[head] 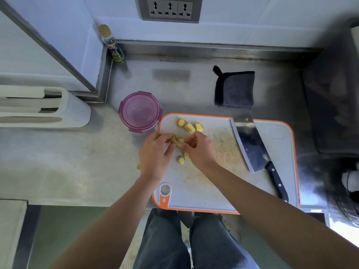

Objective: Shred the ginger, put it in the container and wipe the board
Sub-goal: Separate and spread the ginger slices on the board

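Both hands meet over the left part of the cutting board (213, 191): the left hand (155, 152) and the right hand (200, 150) each have fingers curled in, pinching the ginger pieces (180, 141) bunched between their fingertips. More yellow chunks (189, 127) lie on the board just beyond the hands, a couple more (181, 160) sit under the right hand's near edge, and one stray bit (138, 167) lies off the board on the steel counter (77, 162), beside the left wrist. The round purple container (139, 111) stands open on the counter, touching or nearly touching the board's far left corner. A cleaver (250, 144) lies flat on the right side of the board, black handle toward the person. A folded dark cloth (236, 89) rests on the counter beyond the board, and a small bottle (112, 45) stands in the back left corner.
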Action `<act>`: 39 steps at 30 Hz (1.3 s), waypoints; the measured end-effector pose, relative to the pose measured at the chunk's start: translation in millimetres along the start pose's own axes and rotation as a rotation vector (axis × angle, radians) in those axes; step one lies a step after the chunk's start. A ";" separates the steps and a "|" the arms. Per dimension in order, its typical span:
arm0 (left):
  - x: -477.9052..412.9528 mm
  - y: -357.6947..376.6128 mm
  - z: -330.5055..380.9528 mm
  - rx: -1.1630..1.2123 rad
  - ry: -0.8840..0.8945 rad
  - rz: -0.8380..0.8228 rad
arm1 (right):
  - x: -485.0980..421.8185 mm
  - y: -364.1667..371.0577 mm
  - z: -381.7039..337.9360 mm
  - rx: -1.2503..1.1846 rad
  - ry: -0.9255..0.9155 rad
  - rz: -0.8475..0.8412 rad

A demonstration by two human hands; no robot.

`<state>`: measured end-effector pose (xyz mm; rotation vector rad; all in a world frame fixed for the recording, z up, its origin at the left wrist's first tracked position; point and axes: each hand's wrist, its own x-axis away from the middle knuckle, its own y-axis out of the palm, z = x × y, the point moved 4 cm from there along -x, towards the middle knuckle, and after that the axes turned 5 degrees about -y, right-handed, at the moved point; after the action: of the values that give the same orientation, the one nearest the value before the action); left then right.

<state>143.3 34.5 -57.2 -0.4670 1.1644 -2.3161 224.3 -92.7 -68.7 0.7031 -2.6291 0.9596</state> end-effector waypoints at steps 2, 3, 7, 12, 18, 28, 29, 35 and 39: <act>-0.3 0.3 0.2 0.001 0.006 -0.002 | 2.7 -0.9 1.7 -0.007 -0.013 -0.002; -0.5 0.4 0.5 0.004 0.006 -0.001 | 3.3 -1.7 1.6 -0.026 -0.022 0.002; -0.9 -1.2 3.0 0.007 0.004 0.023 | 3.1 -7.5 -4.9 -0.142 -0.064 0.054; -0.7 -2.3 4.9 0.000 -0.011 0.039 | 1.3 -6.6 -3.3 -0.135 -0.079 0.115; -1.5 1.6 10.9 -0.028 0.022 0.005 | -1.1 5.7 -0.5 0.083 -0.100 0.088; -5.9 13.3 20.8 -0.179 0.065 -0.081 | 2.1 -18.0 4.3 -0.012 -0.156 0.022; -5.5 13.2 20.4 -0.186 0.073 -0.083 | 3.2 -20.4 4.4 0.007 -0.171 0.017; 8.4 0.7 19.0 -0.166 0.179 0.009 | 12.9 -31.1 12.2 0.191 -0.346 -0.031; 25.6 2.2 12.6 -0.166 0.237 -0.020 | 21.7 -34.7 21.0 0.333 -0.434 -0.080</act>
<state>129.3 10.6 -49.8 -0.2678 1.4777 -2.3504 222.4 -137.2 -57.4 1.2065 -2.7932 1.3716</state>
